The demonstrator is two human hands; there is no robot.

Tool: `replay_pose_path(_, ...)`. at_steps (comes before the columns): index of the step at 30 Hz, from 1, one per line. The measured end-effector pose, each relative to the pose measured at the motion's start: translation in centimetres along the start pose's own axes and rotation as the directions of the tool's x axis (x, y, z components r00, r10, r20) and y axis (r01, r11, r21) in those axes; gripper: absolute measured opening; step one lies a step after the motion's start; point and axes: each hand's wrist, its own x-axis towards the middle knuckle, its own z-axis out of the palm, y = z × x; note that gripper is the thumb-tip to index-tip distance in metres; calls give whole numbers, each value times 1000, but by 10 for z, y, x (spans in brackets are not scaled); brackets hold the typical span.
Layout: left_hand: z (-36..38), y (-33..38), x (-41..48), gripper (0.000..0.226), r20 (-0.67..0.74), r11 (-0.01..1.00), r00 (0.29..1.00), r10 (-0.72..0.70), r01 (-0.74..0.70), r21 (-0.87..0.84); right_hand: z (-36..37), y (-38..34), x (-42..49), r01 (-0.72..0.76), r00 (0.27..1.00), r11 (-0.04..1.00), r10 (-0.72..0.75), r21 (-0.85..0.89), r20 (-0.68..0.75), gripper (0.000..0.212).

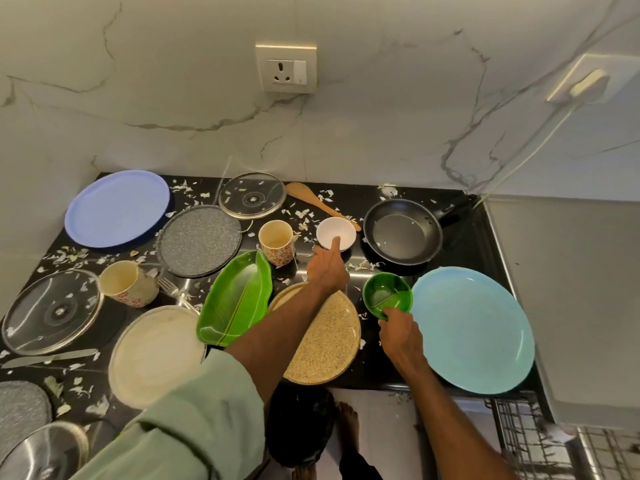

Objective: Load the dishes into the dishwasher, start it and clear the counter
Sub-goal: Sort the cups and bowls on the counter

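Note:
Dirty dishes cover a black counter [391,372]. My left hand [328,268] reaches forward and takes the near rim of a small white bowl [341,228], one finger lying inside it. My right hand [401,332] grips the near rim of a small green bowl [384,294]. A light blue plate [474,330] lies right of it. A speckled beige plate [329,344] lies under my left forearm, next to a green leaf-shaped dish [233,299]. A black frying pan [403,232] sits behind the green bowl.
Further left lie a periwinkle plate [116,207], a grey plate [199,240], two glass lids [252,195] [52,311], two floral mugs [277,242] [126,284], a cream plate [156,355], a fork, a knife, a wooden spatula [317,202]. Food scraps litter the counter. A wire dishwasher rack [530,441] shows at bottom right.

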Motion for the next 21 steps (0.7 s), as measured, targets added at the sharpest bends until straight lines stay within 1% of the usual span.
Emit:
replay_pose_path(3, 6, 5, 12, 81, -2, 999, 999, -46, 46, -23, -1, 6, 7, 20, 997, 999, -17, 38, -80, 20)
replay_pose_path(5, 10, 4, 21, 71, -20, 998, 998, -53, 52, -46, -4, 8, 7, 47, 992, 992, -33, 117, -125, 19)
replay_pose_path(7, 12, 2, 28, 58, -77, 996, 996, -51, 46, -72, -6, 9, 4, 79, 986, 973, -44, 217, -164, 12)
replay_pose_path(10, 17, 1, 39, 38, -151, 992, 985, -89, 74, -102, -7, 16, -4, 90, 982, 933, -26, 348, -185, 15)
replay_pose_path(12, 18, 3, 42, 35, -188, 991, 977, -99, 80, -110, -7, 21, -9, 80, 983, 919, -8, 386, -185, 19)
replay_pose_path(16, 19, 3, 40, 32, -282, 990, 954, -99, 67, -123, -12, 28, -18, 108, 980, 903, -26, 415, -198, 22)
replay_pose_path(18, 15, 3, 36, 32, -318, 982, 945, -83, 24, -186, -18, 27, -23, 91, 981, 881, 1, 463, -195, 24)
replay_pose_path(20, 7, 6, 26, 39, -343, 963, 938, -52, -45, -267, -27, 25, -29, 49, 977, 845, 69, 533, -200, 29)
replay_pose_path(21, 1, 9, 15, 43, -352, 944, 934, -57, -64, -323, -34, 23, -33, 35, 975, 820, 99, 572, -201, 33)
